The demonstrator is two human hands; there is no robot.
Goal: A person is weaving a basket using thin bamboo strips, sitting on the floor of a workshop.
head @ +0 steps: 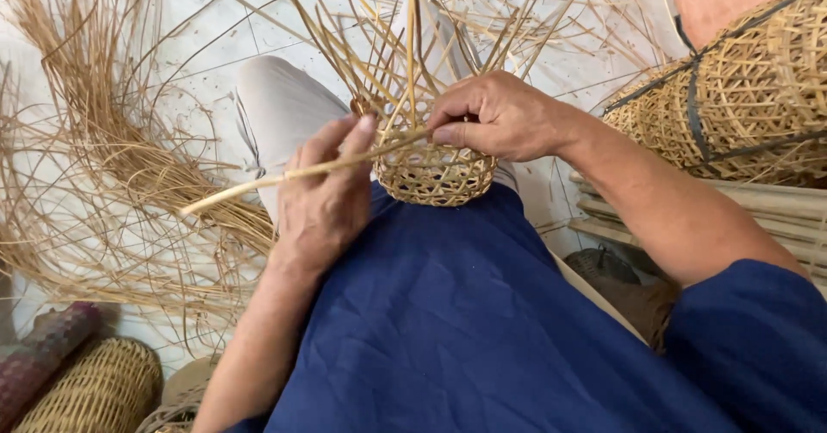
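White tiled floor [215, 19], strewn w/ loose cane strips [112, 157] at left. Center frame: person's right hand [500, 118] pinches a strip [293, 174] at the rim of a small half-woven basket [435, 174] on the lap; left hand [323, 196] steadies that strip btwn thumb & fingers. Weaving looks mid-round; threading thru the uprights likely needs a firm pull.

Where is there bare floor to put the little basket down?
Bare tile shows between the strip pile and the knee. It is crowded around the hands: left hand, right hand, little basket, and stacked baskets on the right.
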